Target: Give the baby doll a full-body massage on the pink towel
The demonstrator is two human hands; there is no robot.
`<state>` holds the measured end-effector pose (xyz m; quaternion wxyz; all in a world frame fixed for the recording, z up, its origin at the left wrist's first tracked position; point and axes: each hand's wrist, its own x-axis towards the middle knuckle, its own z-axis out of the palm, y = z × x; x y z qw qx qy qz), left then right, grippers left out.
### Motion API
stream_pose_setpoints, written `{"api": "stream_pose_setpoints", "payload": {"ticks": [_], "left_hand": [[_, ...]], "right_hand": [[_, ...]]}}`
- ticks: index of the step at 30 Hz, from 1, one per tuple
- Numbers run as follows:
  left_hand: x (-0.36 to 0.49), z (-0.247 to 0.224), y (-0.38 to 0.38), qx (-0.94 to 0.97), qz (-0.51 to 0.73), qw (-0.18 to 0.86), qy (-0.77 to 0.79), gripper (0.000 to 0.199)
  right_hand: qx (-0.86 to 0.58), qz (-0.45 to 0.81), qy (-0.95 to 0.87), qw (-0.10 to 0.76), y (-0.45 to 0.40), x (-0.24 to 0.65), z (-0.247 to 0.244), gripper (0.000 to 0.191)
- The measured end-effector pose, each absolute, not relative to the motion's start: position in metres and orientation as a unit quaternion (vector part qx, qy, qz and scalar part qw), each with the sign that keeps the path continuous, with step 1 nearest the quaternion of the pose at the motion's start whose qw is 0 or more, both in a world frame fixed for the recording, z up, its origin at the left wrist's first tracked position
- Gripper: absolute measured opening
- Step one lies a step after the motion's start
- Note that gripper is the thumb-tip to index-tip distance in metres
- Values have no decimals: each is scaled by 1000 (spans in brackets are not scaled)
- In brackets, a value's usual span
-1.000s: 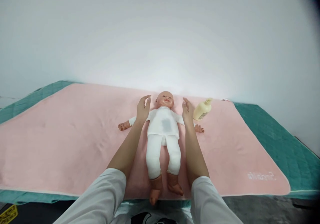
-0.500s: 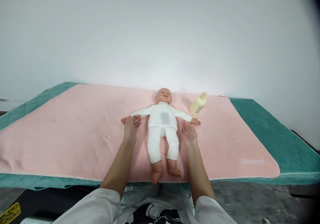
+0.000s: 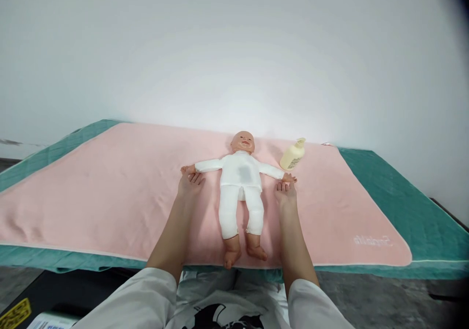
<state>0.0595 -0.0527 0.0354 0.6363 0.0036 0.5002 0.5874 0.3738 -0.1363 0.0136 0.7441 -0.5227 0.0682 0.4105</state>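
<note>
A baby doll point(image 3: 242, 172) in a white outfit lies on its back on a pink mat point(image 3: 110, 192), head toward the wall, arms spread wide and feet toward me. My left hand point(image 3: 190, 183) is closed at the doll's hand on the left, palm up, with the thumb side against it and the fingers curled. On the other side, my right hand point(image 3: 286, 192) has its fingers curled at the doll's other hand point(image 3: 289, 178). How firmly either grip holds is hard to see.
A cream pump bottle point(image 3: 292, 155) stands on the mat just beyond the doll's arm on the right. Under the mat is a green quilted cover point(image 3: 395, 197). A white wall point(image 3: 234, 50) rises behind. Below the table's left front edge is a dark surface point(image 3: 73, 290).
My right hand has moved outward from the doll's forearm to its hand, and its fingers have curled. My left hand's fingers have curled in at the doll's other hand. The view has shifted slightly.
</note>
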Motion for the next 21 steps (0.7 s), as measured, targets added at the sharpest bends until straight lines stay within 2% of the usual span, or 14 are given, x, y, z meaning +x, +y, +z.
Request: {"api": "stream_pose_setpoints", "payload": {"ticks": [6,10,17,21], "left_hand": [[70,30,-31,22,635,574,517,16],[73,24,-22,36,673,545,498,13],[60,14,-13,-8,678,550,487,11],[57,6,-14,40,685,553,472,9]], "right_hand": [[-536,395,114,737,-116,386,15,20],[-545,365,100,748,-107,388,11,16],[-538,308,20,784,-108,402,-7,24],[-566,262,-21,782,-111,412,-20,26]]}}
